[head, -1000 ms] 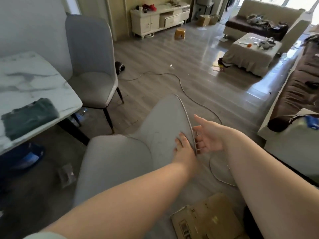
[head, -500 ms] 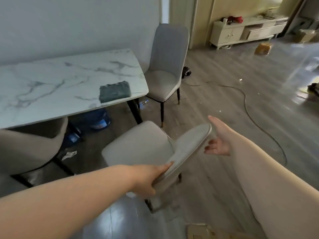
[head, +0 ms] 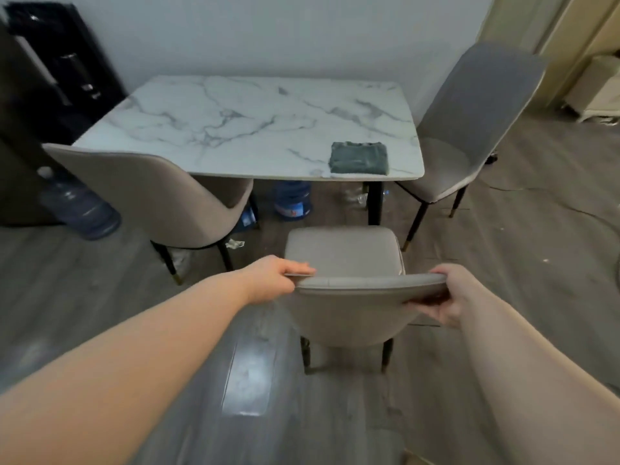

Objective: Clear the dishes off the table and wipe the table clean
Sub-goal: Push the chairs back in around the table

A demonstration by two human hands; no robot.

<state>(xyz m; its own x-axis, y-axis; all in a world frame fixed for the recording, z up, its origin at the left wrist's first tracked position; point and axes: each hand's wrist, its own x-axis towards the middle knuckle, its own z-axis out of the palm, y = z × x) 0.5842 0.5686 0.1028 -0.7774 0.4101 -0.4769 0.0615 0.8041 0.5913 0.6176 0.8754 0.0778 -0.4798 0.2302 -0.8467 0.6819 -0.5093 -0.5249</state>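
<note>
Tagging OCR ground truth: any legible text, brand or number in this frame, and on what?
None legible.
Jug under the table: blue label with red marks, too blurred to read.
Blue item left of the jug: any print too blurred to read.
Cloth and held chair: no print seen.

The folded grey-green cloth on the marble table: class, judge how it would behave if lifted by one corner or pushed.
The cloth looks soft and folded in layers, so it would probably droop and unfold. Lying flat on the smooth table, it should slide, not roll.
</note>
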